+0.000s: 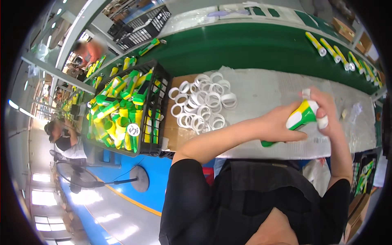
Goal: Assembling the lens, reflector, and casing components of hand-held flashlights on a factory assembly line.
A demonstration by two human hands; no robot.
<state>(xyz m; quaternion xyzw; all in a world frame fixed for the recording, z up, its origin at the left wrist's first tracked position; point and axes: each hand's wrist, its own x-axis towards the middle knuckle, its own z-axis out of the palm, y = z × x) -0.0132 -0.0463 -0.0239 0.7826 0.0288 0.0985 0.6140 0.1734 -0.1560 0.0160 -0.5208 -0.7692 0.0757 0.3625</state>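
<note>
- A worker's left hand [281, 124] grips the body of a green, yellow and white plastic flashlight [301, 117], fingers wrapped around it above the grey-covered worktop [265, 92].
- The right hand [326, 112] closes over the flashlight's head end, its fingers pinching a small white piece there (exactly what it is cannot be told).
- A heap of white plastic rings [202, 104] lies on cardboard to the left of the hands.
- A black crate [157, 102] piled with matching flashlights stands at the worktop's left end.
- More flashlights [335, 51] line the green conveyor belt [245, 49] beyond.
</note>
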